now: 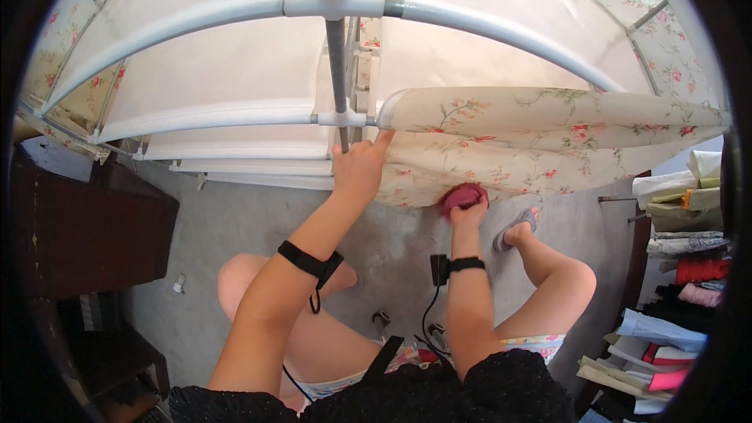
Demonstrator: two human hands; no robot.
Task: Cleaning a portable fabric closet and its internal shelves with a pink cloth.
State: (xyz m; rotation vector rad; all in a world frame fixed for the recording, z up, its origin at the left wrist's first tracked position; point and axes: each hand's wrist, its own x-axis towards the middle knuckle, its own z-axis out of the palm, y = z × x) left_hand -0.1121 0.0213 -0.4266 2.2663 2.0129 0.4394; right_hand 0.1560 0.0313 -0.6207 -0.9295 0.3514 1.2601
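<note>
My right hand (468, 215) grips a bunched maroon cloth (463, 195), held against the lower part of a floral fabric cover (505, 155). This cream cover with red flowers hangs in folds over the right half of a fabric wardrobe frame. My left hand (359, 171) is raised at the cover's left edge, beside the grey upright pole (337, 70). One finger reaches up to the cover's pale border. The other fingers curl near the pole's lower end, and whether they grip pole or fabric is hidden.
White fabric shelves (229, 79) on metal tubes with white plastic connectors (332, 4) fill the far side. A dark wooden cabinet (100, 223) stands left. Folded clothes (664, 329) are stacked at right. A small white object (179, 283) lies on the concrete floor (200, 229).
</note>
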